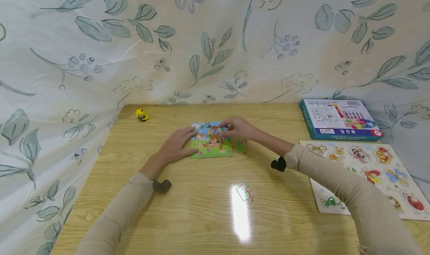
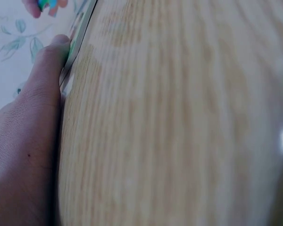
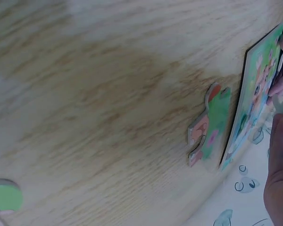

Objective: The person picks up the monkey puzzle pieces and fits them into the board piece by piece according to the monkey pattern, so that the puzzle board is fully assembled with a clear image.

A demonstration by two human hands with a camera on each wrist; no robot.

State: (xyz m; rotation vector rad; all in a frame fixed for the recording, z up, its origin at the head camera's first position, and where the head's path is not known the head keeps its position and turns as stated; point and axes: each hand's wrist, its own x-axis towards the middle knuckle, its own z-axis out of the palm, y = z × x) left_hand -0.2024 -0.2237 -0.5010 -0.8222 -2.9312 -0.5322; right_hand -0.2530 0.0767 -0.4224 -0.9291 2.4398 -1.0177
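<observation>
A jigsaw puzzle (image 1: 211,153) with a cartoon monkey on a green and blue ground lies flat towards the back of the table. My left hand (image 1: 175,146) rests at its left side, fingers extended along the upper edge and thumb on the lower left corner. Over the puzzle's upper right part, my right hand (image 1: 240,128) pinches a small puzzle piece (image 3: 281,104) between thumb and fingertips; the piece's picture is mostly hidden. A green and pink loose piece (image 3: 217,126) lies just right of the puzzle. Another loose piece (image 1: 245,192) is nearer the front.
On the right, a teal and white box (image 1: 340,118) stands behind a board of insect pictures (image 1: 326,187), partly covered by the right sleeve. A small yellow toy (image 1: 142,115) sits at the back left. Floral cloth (image 1: 215,42) hangs behind the wooden table (image 1: 201,214).
</observation>
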